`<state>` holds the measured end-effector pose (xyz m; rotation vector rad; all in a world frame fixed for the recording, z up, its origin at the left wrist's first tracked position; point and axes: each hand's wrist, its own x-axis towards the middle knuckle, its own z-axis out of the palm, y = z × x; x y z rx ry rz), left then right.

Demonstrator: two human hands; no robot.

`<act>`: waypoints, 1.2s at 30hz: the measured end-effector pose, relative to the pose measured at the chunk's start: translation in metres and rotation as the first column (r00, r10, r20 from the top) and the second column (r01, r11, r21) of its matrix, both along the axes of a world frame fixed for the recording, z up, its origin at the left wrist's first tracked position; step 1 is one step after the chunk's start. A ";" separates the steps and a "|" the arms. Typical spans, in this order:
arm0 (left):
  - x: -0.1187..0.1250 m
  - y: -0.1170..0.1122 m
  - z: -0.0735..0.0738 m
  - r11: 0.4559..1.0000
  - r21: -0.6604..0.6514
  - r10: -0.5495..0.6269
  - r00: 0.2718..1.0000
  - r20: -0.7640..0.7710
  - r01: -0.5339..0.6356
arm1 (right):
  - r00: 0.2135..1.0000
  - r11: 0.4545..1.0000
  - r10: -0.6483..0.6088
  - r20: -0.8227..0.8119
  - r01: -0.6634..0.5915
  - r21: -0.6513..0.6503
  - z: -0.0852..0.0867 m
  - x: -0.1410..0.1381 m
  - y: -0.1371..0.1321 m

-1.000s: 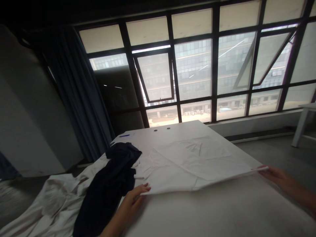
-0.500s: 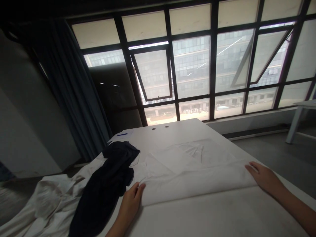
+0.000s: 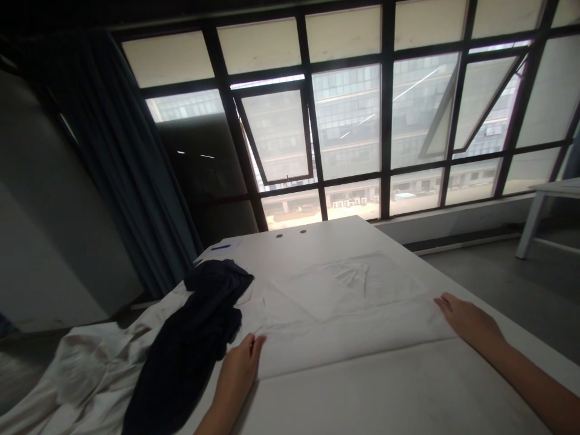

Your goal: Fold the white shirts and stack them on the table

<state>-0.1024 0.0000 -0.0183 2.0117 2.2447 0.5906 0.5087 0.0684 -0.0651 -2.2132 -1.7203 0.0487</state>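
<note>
A thin white cloth (image 3: 344, 320) lies on the white table before me, with a straight folded edge along its near side and wrinkles toward its far part. Whether it is a garment I cannot tell. My left hand (image 3: 240, 365) is closed on its left end, thumb and fingers pinched together. At the opposite end, my right hand (image 3: 471, 317) pinches the cloth's right edge between thumb and fingers. Just left of my left hand lies a heaped dark navy garment (image 3: 190, 344).
Beige-white fabric (image 3: 86, 368) is bunched at the table's left side. A blue pen (image 3: 220, 247) rests on paper near the far left corner of the table (image 3: 335, 232). Windows (image 3: 348, 121) and a blue curtain (image 3: 131, 157) stand beyond; another table (image 3: 528, 223) is at right.
My right hand has shifted slightly left with the right end of the cloth. My left hand stays at the left end. The whole view has drifted a little.
</note>
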 end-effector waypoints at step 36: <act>0.001 -0.017 0.008 0.828 0.278 -0.441 0.871 -0.217 0.488 | 0.996 0.998 0.053 -0.075 -0.051 0.030 -0.013 0.015 -0.002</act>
